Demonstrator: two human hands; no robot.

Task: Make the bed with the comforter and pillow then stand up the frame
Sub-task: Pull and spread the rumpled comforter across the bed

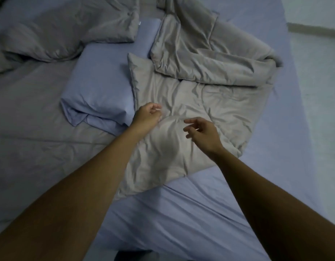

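I have 2 hands over the crumpled grey comforter (191, 95), which lies bunched from the centre toward 1 o'clock on the blue sheet (181, 213). My left hand (148, 115) curls its fingers at the comforter's edge; I cannot tell whether they pinch fabric. My right hand (202, 131) hovers with loose, spread fingers, holding nothing. The blue pillow (99, 87) lies at 10 o'clock, touching the comforter.

A plain beige-grey crumpled fabric comforter (191, 102) is seen on a plain lavender-blue fitted bed sheet (181, 213); a matching lavender-blue rectangular soft pillow (100, 85) is shown unpatterned.
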